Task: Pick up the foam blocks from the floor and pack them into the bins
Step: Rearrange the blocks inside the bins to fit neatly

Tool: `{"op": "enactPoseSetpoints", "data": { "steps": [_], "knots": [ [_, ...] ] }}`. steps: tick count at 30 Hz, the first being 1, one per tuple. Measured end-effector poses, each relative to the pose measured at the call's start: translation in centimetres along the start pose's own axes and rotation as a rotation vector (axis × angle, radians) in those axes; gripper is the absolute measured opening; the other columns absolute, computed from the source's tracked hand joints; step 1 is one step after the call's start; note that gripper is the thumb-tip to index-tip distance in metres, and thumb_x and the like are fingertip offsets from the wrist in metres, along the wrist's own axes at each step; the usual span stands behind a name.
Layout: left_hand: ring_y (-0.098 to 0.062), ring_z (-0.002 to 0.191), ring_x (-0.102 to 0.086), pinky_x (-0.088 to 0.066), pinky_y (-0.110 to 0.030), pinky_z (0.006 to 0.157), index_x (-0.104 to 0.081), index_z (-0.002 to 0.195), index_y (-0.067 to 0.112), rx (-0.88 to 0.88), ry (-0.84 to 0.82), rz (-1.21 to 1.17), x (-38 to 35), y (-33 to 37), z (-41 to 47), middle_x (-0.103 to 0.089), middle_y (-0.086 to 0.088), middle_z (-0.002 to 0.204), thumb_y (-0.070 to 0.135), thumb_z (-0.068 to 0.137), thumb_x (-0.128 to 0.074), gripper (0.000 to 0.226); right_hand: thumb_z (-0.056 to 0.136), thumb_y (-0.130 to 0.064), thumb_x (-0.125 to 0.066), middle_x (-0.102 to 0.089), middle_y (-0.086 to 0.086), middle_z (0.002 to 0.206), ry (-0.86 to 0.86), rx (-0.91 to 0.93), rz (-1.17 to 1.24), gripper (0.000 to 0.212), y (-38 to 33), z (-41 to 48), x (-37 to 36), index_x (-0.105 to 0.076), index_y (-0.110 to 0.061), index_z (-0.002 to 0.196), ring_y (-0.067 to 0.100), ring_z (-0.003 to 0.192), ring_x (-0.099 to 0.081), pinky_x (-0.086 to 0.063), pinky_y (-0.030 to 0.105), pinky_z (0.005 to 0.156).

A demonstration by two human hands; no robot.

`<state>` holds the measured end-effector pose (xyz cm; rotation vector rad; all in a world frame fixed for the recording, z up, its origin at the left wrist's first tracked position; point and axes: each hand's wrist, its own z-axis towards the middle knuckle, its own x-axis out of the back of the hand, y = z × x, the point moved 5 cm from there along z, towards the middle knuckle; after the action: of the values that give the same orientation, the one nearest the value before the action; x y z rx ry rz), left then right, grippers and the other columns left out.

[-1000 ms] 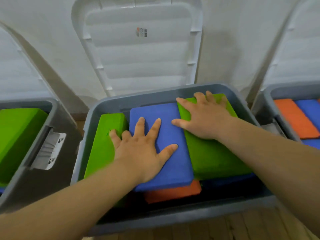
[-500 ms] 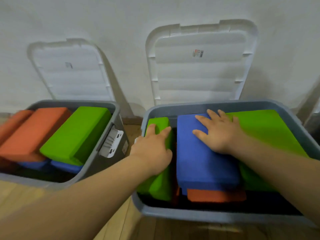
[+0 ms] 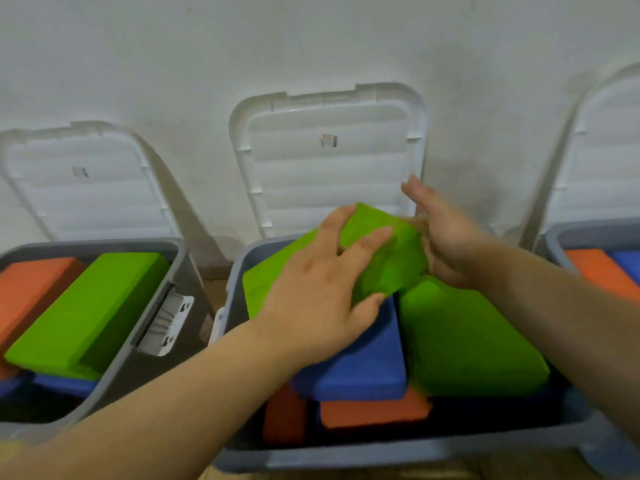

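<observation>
Agst white wall: lids, bins.

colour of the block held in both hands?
Bright green; the block between left hand and right hand shows best in the head view.

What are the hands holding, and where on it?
A green foam block, tilted above the middle bin. The left hand grips its near edge, fingers over the top; the right hand presses against its right end.
</observation>
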<state>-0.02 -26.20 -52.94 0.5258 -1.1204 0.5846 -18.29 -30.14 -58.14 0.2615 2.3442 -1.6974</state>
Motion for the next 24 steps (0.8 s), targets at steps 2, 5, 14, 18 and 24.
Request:
{"op": "enactPoseSetpoints", "data": {
  "steps": [2,5,14,18,24],
  "knots": [
    [-0.014,0.119,-0.055,-0.043,-0.030,0.106,-0.052,0.145,0.026,-0.030,-0.120,-0.242,-1.0,0.7,0.7,-0.053,-0.002,0.143,0.044,0.086,-0.063,0.062,0.090,-0.052,-0.067,-0.074,0.003,0.121,0.036,0.073,-0.160,0.037,0.7,-0.4,1.1,-0.075,-0.023,0.113,0.022,0.106,-0.071,-0.054,0.046,0.100],
    [-0.013,0.118,-0.055,-0.035,-0.018,0.102,-0.065,0.131,0.023,-0.059,-0.193,-0.265,-1.9,0.7,1.2,-0.065,0.002,0.128,0.042,0.081,-0.064,0.054,0.095,-0.017,-0.070,-0.078,-0.011,0.099,0.151,0.228,-0.441,0.020,1.0,-1.4,2.6,-0.069,-0.029,0.111,0.010,0.092,-0.073,-0.059,0.036,0.090],
    [-0.033,0.141,-0.040,-0.034,-0.045,0.117,-0.015,0.159,0.048,0.415,-0.352,-0.108,-4.2,-2.4,-0.4,-0.030,-0.003,0.159,0.090,0.075,-0.039,0.097,0.099,-0.022,-0.064,-0.062,-0.008,0.123,0.451,0.274,-0.776,0.053,-4.4,-4.9,8.2,-0.050,-0.028,0.150,0.009,0.100,-0.063,-0.045,0.010,0.084],
    [-0.021,0.133,-0.050,-0.039,-0.032,0.109,-0.008,0.162,0.043,0.328,-0.310,-0.295,-6.0,-0.8,-0.6,-0.045,-0.003,0.152,0.054,0.092,-0.066,0.092,0.101,-0.053,-0.047,-0.040,0.010,0.159,0.499,0.047,-1.370,0.065,-3.5,-5.6,9.8,-0.033,-0.026,0.158,0.031,0.142,-0.042,-0.033,0.036,0.116],
    [-0.014,0.135,-0.050,-0.041,-0.035,0.109,-0.006,0.159,0.051,0.437,-0.338,-0.450,-6.2,-3.6,-2.4,-0.043,0.011,0.155,0.054,0.088,-0.071,0.097,0.095,-0.066,-0.042,-0.033,0.013,0.160,0.448,0.331,-1.790,0.066,-2.4,-6.9,2.1,-0.044,-0.029,0.149,0.035,0.147,-0.030,-0.021,0.058,0.119]
  ]
}}
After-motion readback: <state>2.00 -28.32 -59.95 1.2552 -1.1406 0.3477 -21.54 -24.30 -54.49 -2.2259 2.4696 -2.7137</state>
